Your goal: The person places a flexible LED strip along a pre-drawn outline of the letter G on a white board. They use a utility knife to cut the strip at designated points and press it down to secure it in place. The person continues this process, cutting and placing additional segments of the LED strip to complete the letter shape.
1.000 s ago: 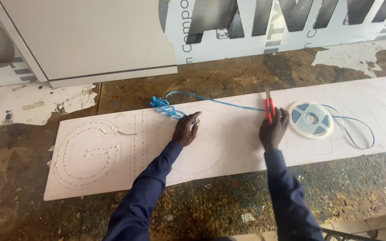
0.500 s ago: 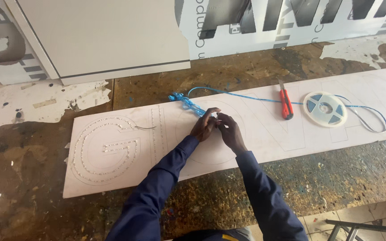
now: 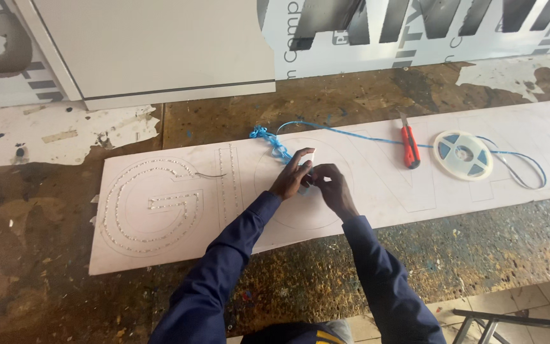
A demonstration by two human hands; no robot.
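Both hands pinch small white piece (mostly hidden) over board.

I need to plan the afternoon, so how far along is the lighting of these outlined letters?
The first big letter and the narrow one already carry rows of small lights. Both hands, left hand and right hand, pinch a small white piece over the round outline, which is bare. The outlines near the red knife and reel are bare too.

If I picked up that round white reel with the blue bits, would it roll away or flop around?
The reel lies flat on the white board, so it probably stays put; stood on its edge, its round shape could roll. It looks thin and plastic, so likely light. The blue strip trailing from it curves loosely, so that part would probably dangle and flop.
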